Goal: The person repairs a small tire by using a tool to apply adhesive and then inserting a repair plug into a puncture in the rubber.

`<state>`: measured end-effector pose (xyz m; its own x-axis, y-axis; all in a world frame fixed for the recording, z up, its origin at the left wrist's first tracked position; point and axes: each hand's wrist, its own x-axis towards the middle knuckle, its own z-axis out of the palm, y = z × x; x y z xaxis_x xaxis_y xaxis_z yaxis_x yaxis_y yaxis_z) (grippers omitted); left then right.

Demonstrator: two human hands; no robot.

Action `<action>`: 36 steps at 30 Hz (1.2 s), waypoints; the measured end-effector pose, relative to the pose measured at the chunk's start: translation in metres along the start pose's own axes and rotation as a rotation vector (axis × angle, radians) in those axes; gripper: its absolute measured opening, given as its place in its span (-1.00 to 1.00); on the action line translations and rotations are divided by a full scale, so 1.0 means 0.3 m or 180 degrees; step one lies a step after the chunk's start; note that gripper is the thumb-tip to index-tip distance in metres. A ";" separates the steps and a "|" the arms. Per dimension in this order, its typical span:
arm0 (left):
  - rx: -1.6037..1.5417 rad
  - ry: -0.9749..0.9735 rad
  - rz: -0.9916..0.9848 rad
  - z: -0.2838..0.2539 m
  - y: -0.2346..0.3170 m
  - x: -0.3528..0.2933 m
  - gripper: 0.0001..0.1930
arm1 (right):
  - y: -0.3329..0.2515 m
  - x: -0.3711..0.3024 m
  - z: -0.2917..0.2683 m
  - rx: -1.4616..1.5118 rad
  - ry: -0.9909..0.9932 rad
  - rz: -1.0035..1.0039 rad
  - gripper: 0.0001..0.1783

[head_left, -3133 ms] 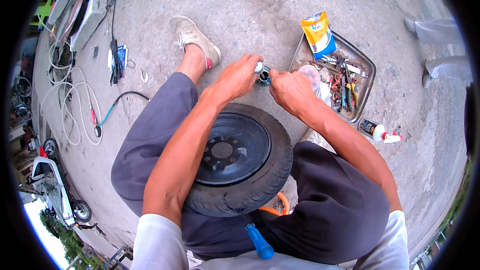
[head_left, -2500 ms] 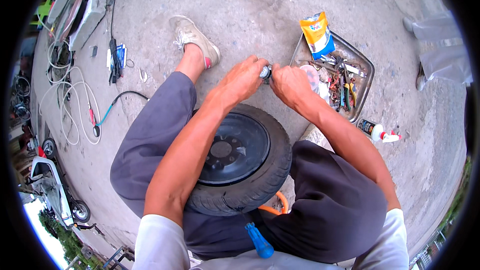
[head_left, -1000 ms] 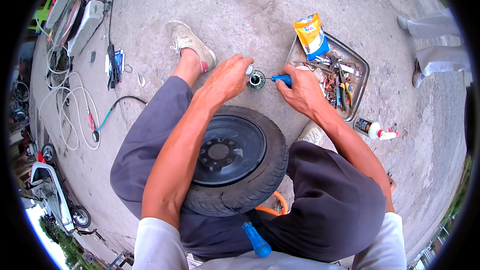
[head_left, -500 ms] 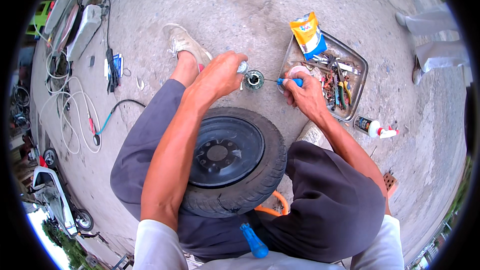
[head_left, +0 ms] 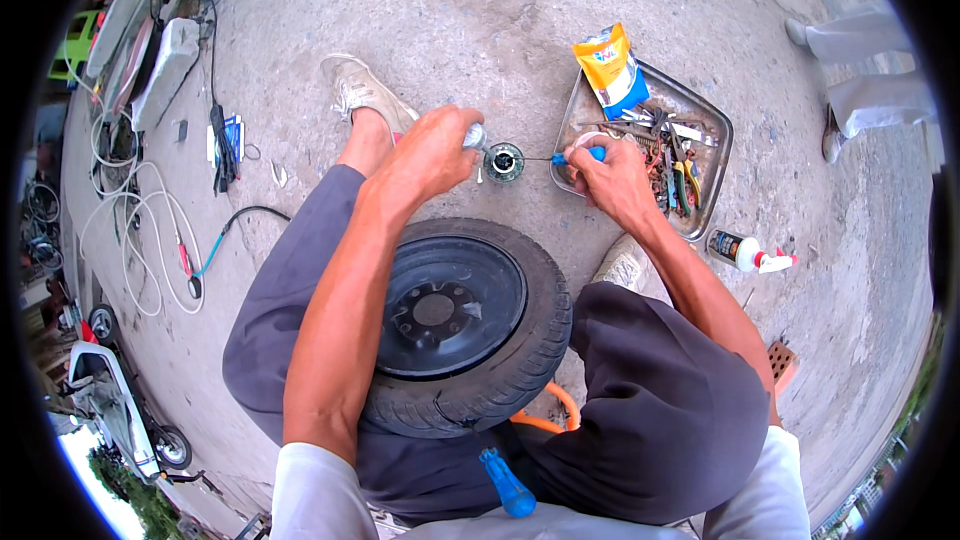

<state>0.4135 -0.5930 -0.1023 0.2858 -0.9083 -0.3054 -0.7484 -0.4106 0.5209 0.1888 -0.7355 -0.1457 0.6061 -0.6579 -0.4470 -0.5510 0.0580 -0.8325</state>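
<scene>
My left hand (head_left: pixel 432 152) is closed on a small clear container (head_left: pixel 475 135), its end tilted towards a round glass jar (head_left: pixel 504 162) with dark contents on the ground. My right hand (head_left: pixel 614 172) grips the blue handle of a thin-shafted tool (head_left: pixel 592 154). The shaft points left and its tip reaches the jar's mouth; whether it touches cannot be made out. Between my legs lies a tyre (head_left: pixel 525 380) on a black rim (head_left: pixel 455 315). A second blue-handled tool (head_left: pixel 508 483) is at the tyre's near side, its far end hidden.
Beyond my right hand a metal tray (head_left: pixel 727 155) holds pliers, loose parts and a yellow-blue packet (head_left: pixel 612 70). A spray bottle (head_left: pixel 738 252) lies beside it. Hoses (head_left: pixel 150 230) coil at left near a scooter (head_left: pixel 110 405). Another person's legs (head_left: pixel 870 70) stand at far right.
The small container in my left hand has shifted slightly left, away from the jar. My right hand has turned a little over the blue handle; the shaft still points at the jar.
</scene>
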 end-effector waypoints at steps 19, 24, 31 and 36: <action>0.0003 -0.0089 -0.0020 -0.017 0.044 0.000 -0.58 | -0.052 -0.010 -0.021 -0.0454 0.0028 -0.0256 -0.61; 0.0002 -0.0108 0.0013 -0.010 0.050 -0.005 -0.57 | -0.039 -0.017 -0.016 -0.0770 0.0098 -0.0583 -0.65; -0.0037 -0.0219 0.0009 -0.004 0.055 -0.006 -0.56 | -0.072 -0.059 0.008 -0.1272 0.0167 -0.1153 -0.66; -0.0070 -0.0226 -0.0036 -0.001 0.059 -0.005 -0.56 | -0.090 -0.075 0.023 -0.1705 0.0314 -0.2068 -0.65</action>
<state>0.4001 -0.5988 -0.0924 0.2503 -0.8960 -0.3667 -0.7318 -0.4231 0.5343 0.1940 -0.7171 -0.1154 0.8571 -0.5015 0.1178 -0.3231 -0.7013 -0.6354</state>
